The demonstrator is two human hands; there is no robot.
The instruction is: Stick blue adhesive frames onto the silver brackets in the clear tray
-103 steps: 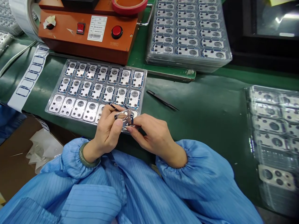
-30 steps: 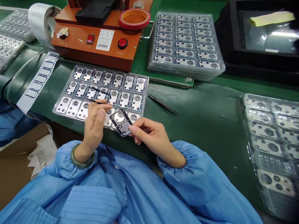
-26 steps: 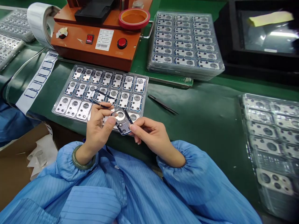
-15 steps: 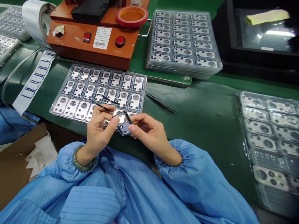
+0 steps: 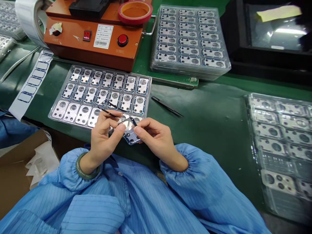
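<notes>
Plate (image 5: pixel 131 138) btwn L grip (image 5: pixel 106 137) & R grip (image 5: pixel 158 137), each pinching 1 edge.

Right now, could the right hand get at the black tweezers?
Probably yes: the black tweezers lie just beyond the right hand, with nothing visible between, though its fingers would likely need to release the blue-edged plate first.

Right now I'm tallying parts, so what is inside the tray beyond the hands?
The tray holds silvery plates in three rows, the far two edged blue. The left hand, right hand and held piece hide part of the near row's right side.
</notes>
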